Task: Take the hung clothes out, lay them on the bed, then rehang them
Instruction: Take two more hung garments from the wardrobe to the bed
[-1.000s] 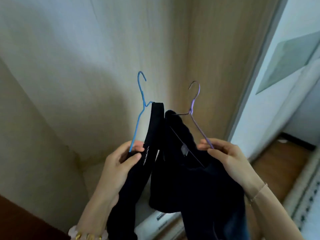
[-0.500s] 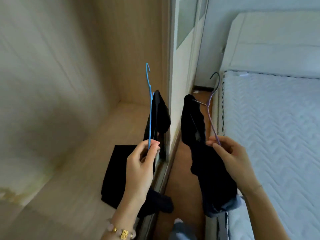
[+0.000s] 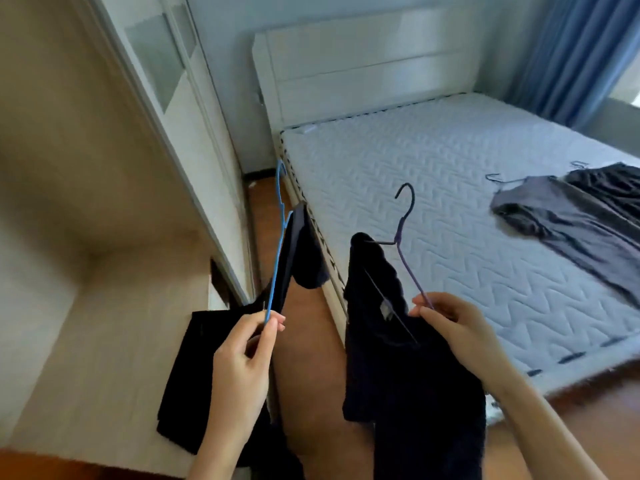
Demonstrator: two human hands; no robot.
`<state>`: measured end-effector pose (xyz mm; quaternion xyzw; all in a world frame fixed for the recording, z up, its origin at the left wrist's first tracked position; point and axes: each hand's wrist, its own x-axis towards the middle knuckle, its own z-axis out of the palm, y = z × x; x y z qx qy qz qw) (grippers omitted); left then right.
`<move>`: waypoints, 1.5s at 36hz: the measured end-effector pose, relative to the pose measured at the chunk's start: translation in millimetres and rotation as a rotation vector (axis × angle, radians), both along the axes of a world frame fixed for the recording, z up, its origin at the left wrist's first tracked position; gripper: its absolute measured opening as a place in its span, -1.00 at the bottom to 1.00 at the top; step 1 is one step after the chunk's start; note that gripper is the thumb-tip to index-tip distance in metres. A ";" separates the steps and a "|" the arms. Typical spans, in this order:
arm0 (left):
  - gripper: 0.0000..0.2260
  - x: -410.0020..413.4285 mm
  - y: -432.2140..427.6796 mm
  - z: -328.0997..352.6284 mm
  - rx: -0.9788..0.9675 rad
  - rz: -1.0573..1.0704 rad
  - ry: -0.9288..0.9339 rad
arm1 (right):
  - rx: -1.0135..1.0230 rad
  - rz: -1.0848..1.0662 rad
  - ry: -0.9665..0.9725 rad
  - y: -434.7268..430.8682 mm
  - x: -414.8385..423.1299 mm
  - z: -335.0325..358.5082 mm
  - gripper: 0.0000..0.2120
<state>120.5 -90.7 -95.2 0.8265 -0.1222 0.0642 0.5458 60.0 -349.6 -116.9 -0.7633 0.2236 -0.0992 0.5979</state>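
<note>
Daylight is coming in from far up and right of the right hand (image 3: 453, 323), past the blue curtain (image 3: 568, 57), washing the mattress (image 3: 398, 161) beyond both grips pale. Left of the left hand (image 3: 242, 368) pinching the blue hanger (image 3: 276, 271), the wardrobe floor (image 3: 114, 323) is lying dimmer in soft shadow. The dark garment (image 3: 398, 368) below the right hand's pinch on the purple hanger (image 3: 410, 271) is losing all detail. Frame edges are bowing; everything is looking slightly soft.

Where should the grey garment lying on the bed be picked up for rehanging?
Likely by its hanger, at the bare wire neck just below the hook, coming from above on the headboard side. The hook sticks out clear of the grey garment, which lies flat on the bed.
</note>
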 end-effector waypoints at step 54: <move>-0.69 -72.0 -368.0 -130.1 0.408 0.110 -0.078 | -0.729 -0.227 0.325 -536.2 -278.9 -9.6 -0.85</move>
